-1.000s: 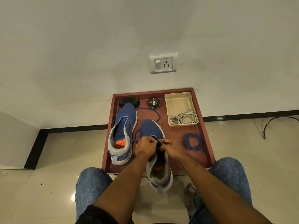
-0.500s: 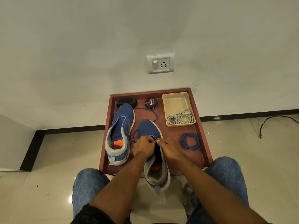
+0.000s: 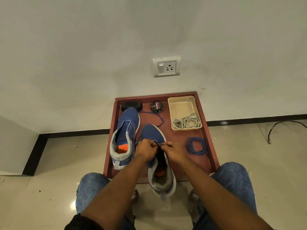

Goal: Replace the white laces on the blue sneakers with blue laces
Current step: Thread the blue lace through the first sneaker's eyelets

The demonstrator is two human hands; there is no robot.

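Two blue sneakers lie on a red-brown tray (image 3: 208, 138). The left sneaker (image 3: 126, 130) has no lace in it. The right sneaker (image 3: 157, 163) hangs over the tray's near edge, toe pointing away. My left hand (image 3: 146, 149) and my right hand (image 3: 174, 151) meet over its eyelets, each pinching a blue lace (image 3: 157, 144). The lace's loose end (image 3: 160, 120) trails behind the toe. A second blue lace (image 3: 196, 146) lies coiled to the right. White laces (image 3: 186, 122) sit in a beige tray (image 3: 182, 103).
A black shoe-polish tin (image 3: 156, 107) and a black oval brush (image 3: 131, 105) sit at the tray's back. A wall socket (image 3: 166, 67) is above. A black cable (image 3: 282, 127) lies on the floor at the right. My knees in jeans flank the tray.
My hands stay on the right sneaker's lace, with only small finger movement. The view has shifted slightly.
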